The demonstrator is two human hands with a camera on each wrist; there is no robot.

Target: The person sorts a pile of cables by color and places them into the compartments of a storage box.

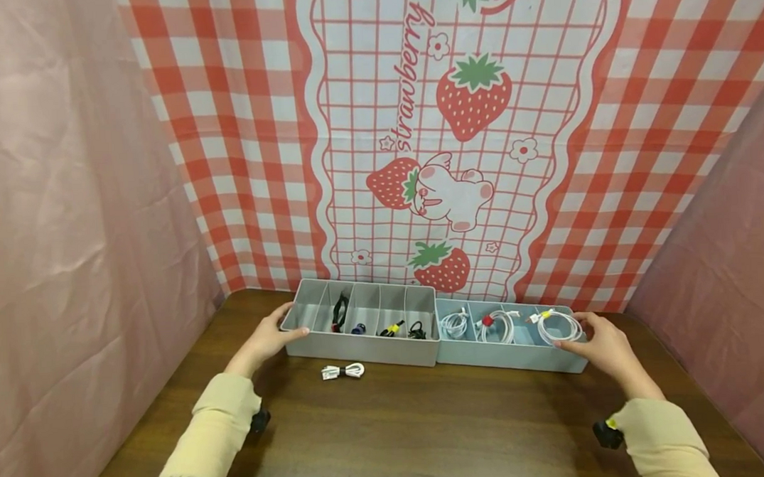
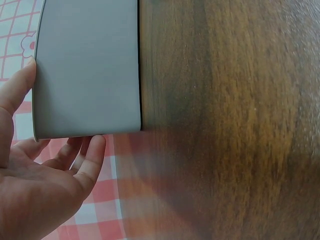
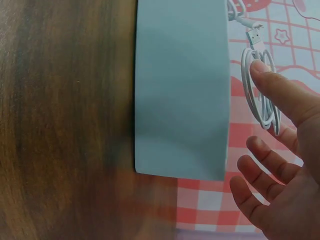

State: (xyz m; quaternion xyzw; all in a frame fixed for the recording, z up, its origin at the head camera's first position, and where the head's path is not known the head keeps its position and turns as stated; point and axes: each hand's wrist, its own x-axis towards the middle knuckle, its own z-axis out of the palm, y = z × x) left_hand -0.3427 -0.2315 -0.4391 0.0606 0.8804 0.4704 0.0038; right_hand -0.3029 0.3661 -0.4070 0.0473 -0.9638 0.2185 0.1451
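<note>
A grey divided box [image 1: 361, 348] stands at the table's back edge, with several small dark cords in its compartments. My left hand [image 1: 270, 337] grips its left end. The left wrist view shows the thumb at the top rim and curved fingers [image 2: 95, 155] against the end wall. A pale blue divided box [image 1: 511, 356] adjoins it on the right and holds coiled white cables. Over its right compartment, my right hand [image 1: 607, 346] pinches a coiled white cable [image 3: 248, 95] between thumb and index finger; the other fingers are spread. This cable has a yellow tie.
A folded white cable [image 1: 343, 371] with a dark tie lies on the brown table [image 1: 429, 428] in front of the grey box. A strawberry-print checked cloth [image 1: 476, 192] hangs right behind the boxes. Pink curtains [image 1: 68, 245] flank both sides.
</note>
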